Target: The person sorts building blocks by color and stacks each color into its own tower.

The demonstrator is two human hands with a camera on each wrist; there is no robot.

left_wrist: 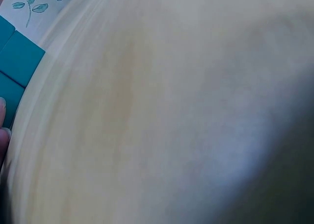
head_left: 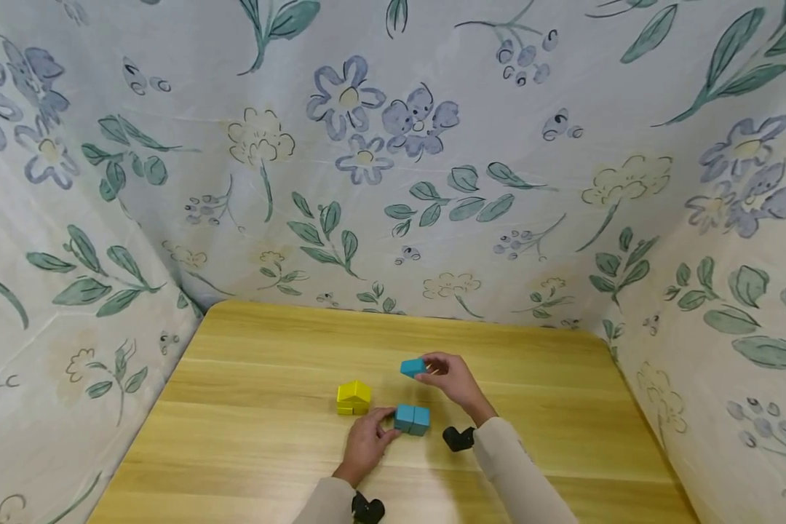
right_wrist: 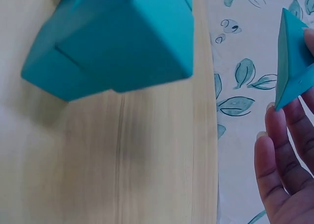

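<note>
A group of blue blocks (head_left: 412, 420) sits on the table, its blocks pressed together with thin seams between them. My left hand (head_left: 365, 445) holds its left side, thumb at the front and fingers behind. In the left wrist view only fingertips (left_wrist: 4, 133) show, against the blue blocks (left_wrist: 22, 57) at the left edge. My right hand (head_left: 450, 377) pinches a blue triangular block (head_left: 413, 367) in the air, behind and above the group. The right wrist view shows this triangular block's (right_wrist: 290, 62) sloped side, thumb and fingertips on it, and the blue blocks (right_wrist: 117, 42) large and near.
A yellow block house (head_left: 354, 397) with a peaked top stands left of the blue blocks, close to my left hand. Both stand on a wooden table (head_left: 262, 437). Flowered cloth (head_left: 426, 218) hangs around its back and sides. Black devices (head_left: 458, 439) sit at both wrists.
</note>
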